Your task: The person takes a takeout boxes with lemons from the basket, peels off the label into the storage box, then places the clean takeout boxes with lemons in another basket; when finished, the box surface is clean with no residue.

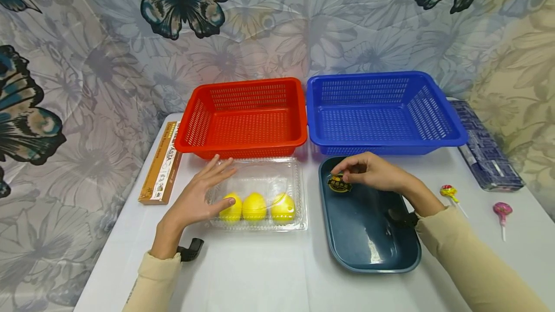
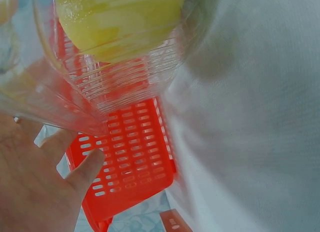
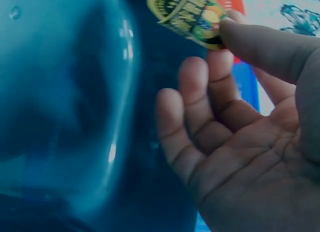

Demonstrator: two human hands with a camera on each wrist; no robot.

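A clear plastic clamshell box (image 1: pixel 260 175) with three yellow lemons (image 1: pixel 254 207) in its near half lies on the table. My left hand (image 1: pixel 201 196) is spread at the box's left side, fingers straight; whether it touches the plastic I cannot tell. One lemon (image 2: pixel 120 22) shows large through the box in the left wrist view. Over the far left part of a dark teal tray (image 1: pixel 360 235), my right hand (image 1: pixel 375 172) pinches a black and gold sticker label (image 1: pixel 339 184) between thumb and index finger. Small fruit pictures show on that label (image 3: pixel 187 17) in the right wrist view.
Behind stand a red basket (image 1: pixel 243 146) and a blue basket (image 1: pixel 386 141), side by side. A pasta box (image 1: pixel 160 167) lies at the left. On the right are a yellow-red lollipop (image 1: pixel 448 190), a pink lollipop (image 1: pixel 502 209) and a dark blue patterned packet (image 1: pixel 490 153).
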